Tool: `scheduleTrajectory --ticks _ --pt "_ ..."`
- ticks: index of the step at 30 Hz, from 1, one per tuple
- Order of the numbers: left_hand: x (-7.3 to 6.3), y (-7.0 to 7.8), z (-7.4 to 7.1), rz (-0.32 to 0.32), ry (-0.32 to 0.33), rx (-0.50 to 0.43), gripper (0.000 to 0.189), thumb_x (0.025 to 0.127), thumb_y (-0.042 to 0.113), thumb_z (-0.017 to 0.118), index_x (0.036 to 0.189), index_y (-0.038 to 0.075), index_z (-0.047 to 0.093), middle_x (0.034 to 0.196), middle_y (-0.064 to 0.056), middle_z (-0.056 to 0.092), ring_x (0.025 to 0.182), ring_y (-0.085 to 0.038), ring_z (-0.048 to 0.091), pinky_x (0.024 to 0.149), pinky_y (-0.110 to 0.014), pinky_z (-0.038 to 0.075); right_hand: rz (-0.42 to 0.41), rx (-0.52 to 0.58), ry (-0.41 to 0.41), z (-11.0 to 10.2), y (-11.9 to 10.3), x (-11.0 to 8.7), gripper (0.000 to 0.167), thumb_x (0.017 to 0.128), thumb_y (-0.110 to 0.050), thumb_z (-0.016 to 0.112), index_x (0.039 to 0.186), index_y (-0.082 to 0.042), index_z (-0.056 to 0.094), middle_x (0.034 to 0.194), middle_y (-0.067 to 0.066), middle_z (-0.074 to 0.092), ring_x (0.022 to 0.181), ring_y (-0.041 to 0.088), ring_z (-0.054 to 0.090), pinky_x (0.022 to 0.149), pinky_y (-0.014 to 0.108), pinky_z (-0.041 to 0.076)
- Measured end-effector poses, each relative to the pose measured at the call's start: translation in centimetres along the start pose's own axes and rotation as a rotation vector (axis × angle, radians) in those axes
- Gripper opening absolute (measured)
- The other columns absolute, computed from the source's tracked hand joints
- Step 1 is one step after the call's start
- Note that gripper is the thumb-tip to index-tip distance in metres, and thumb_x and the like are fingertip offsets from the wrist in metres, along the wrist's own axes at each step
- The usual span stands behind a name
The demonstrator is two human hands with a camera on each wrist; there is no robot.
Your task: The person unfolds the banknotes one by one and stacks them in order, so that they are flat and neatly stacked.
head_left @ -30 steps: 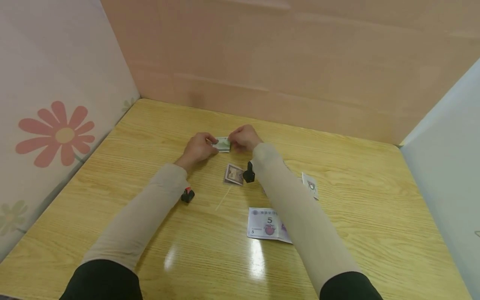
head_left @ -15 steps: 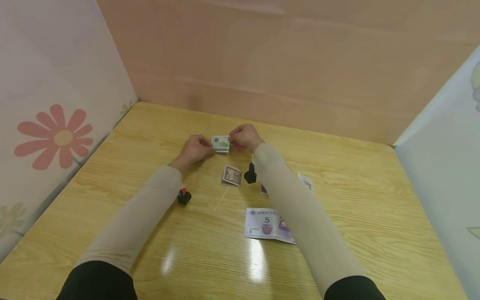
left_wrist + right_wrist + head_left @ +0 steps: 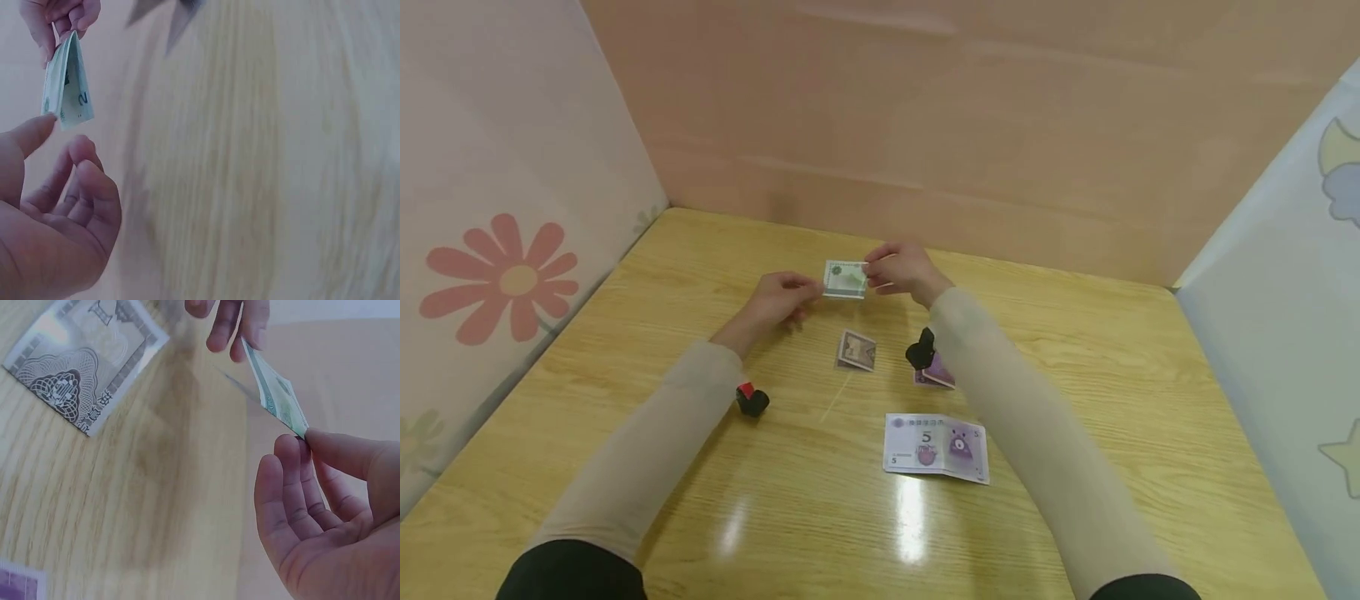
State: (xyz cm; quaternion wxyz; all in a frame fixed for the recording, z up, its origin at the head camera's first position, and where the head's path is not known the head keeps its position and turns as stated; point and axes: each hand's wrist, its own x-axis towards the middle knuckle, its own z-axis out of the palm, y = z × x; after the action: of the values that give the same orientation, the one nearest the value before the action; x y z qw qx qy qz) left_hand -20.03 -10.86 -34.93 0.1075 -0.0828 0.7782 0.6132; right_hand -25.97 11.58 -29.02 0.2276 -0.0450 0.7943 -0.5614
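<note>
A green banknote (image 3: 844,279), folded over with its halves spread and a 2 inside, hangs between my hands near the table's back edge. My right hand (image 3: 904,271) pinches one end between thumb and forefinger, as the right wrist view shows. At the other end is my left hand (image 3: 775,300); its thumb (image 3: 40,129) lies right at the note's edge, while its fingers (image 3: 97,187) curve loosely apart from the thumb. Nearer me, a folded brown banknote (image 3: 857,351) stands slightly open on the table.
A folded purple banknote (image 3: 938,372) lies partly behind the right wrist's black camera (image 3: 920,350). Closer in front, a creased purple 5 note (image 3: 925,442) lies flat on the wooden table (image 3: 805,500). A tan back panel (image 3: 850,125) and printed side panels enclose the table.
The green note has been lifted and shows more of its face. My left hand has drawn back leftward, its fingers loosening. My right forearm has shifted right, uncovering the purple notes.
</note>
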Motion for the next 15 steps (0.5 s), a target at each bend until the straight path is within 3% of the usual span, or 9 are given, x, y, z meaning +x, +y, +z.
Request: scheduleTrajectory --ticks 5,15 --pt "-0.7 0.9 0.5 0.027 -0.018 -0.053 0.046 0.097 0.040 0.068 0.129 0.008 0.064 0.116 -0.008 0.065 0.073 -0.017 0.060 0.063 -0.025 0.052 -0.069 -0.005 -0.017 -0.6 -0.3 -1.8 0.023 0.096 -0.008 0.068 0.117 0.002 0.062 0.104 0.014 0.069 0.103 0.040 0.066 0.086 0.043 0.057" --pt "-3.4 2.4 1.3 0.111 -0.093 -0.187 0.035 0.096 0.030 0.071 0.120 0.005 0.067 0.100 -0.003 0.066 0.059 -0.012 0.057 0.054 -0.024 0.047 -0.192 0.025 -0.057 -1.7 0.4 -6.1 0.020 0.097 -0.007 0.067 0.114 0.002 0.063 0.101 0.013 0.068 0.096 0.039 0.066 0.083 0.043 0.058"
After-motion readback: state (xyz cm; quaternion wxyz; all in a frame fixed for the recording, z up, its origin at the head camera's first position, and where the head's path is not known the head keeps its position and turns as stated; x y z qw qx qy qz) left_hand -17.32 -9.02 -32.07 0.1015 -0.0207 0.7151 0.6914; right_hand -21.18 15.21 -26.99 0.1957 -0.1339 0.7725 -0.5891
